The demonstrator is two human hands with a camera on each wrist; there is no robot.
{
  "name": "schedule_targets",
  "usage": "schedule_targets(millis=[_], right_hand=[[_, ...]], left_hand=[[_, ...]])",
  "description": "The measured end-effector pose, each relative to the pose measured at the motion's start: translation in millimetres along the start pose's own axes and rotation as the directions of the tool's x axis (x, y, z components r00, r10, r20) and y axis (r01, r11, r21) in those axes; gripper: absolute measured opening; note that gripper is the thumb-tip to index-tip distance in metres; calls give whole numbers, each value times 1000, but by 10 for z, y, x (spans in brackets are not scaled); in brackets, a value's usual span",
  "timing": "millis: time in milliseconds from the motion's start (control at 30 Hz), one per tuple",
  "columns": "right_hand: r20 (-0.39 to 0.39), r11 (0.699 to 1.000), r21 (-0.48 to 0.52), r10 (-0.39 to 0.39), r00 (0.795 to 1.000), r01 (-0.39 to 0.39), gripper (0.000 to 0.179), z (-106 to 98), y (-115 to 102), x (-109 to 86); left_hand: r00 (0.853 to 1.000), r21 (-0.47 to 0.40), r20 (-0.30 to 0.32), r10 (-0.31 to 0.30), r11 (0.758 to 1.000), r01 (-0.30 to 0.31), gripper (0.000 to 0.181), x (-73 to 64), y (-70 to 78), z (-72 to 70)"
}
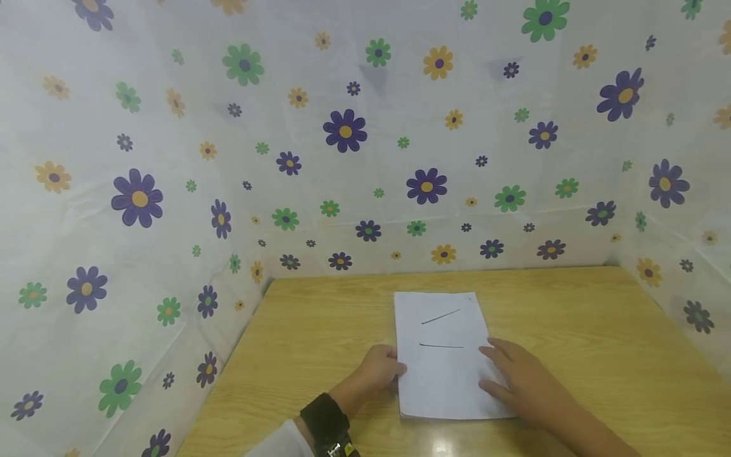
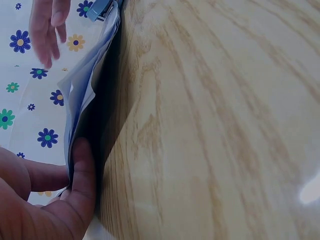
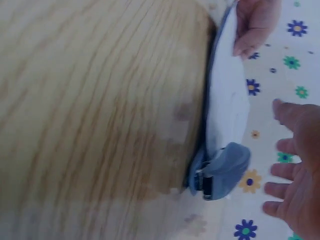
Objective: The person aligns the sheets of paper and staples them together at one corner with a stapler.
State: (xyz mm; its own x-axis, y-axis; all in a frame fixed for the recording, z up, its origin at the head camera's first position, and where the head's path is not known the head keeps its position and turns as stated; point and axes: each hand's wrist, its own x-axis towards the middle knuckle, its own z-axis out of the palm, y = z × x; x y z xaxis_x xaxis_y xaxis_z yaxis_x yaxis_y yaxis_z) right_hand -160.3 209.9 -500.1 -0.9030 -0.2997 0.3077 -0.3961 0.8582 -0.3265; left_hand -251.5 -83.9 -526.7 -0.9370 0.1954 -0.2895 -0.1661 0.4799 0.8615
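Note:
A sheaf of white paper (image 1: 442,381) lies on the wooden table, with two short dark lines drawn on its top sheet. My left hand (image 1: 374,368) pinches its left edge, thumb on top and fingers beneath; the left wrist view shows the sheets (image 2: 85,85) fanned slightly apart there. At the opposite edge, my right hand (image 1: 522,381) hovers with spread fingers that overlap the paper in the head view. Seen from the right wrist, a blue-grey stapler (image 3: 225,172) sits at the paper's right edge, apart from that hand's fingers. The head view has the stapler hidden.
Wood-grain tabletop (image 1: 320,317) surrounds the paper. A white cloth (image 1: 308,190) printed with purple, green and orange flowers hangs at the back and both sides. My left wrist wears a black band (image 1: 325,416).

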Motion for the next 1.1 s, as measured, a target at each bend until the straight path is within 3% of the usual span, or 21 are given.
schedule_targets(millis=[267, 400, 633, 833, 1100], right_hand=[[104, 995, -33, -95, 990, 99, 72, 351, 139, 140], [95, 990, -43, -131, 987, 136, 74, 461, 177, 126], [76, 989, -33, -144, 987, 147, 76, 518, 181, 137], [148, 986, -78, -136, 980, 149, 80, 567, 172, 157], [246, 992, -56, -98, 964, 115, 82, 544, 159, 171]], left_hand=[[1000, 3, 25, -3, 1000, 3, 17, 29, -8, 14], [1000, -3, 29, 4, 1000, -4, 17, 24, -12, 24], [1000, -11, 24, -2, 1000, 2, 17, 9, 2, 12], [1000, -4, 20, -8, 1000, 8, 15, -15, 3, -10], [1000, 18, 23, 5, 1000, -5, 17, -38, 16, -10]])
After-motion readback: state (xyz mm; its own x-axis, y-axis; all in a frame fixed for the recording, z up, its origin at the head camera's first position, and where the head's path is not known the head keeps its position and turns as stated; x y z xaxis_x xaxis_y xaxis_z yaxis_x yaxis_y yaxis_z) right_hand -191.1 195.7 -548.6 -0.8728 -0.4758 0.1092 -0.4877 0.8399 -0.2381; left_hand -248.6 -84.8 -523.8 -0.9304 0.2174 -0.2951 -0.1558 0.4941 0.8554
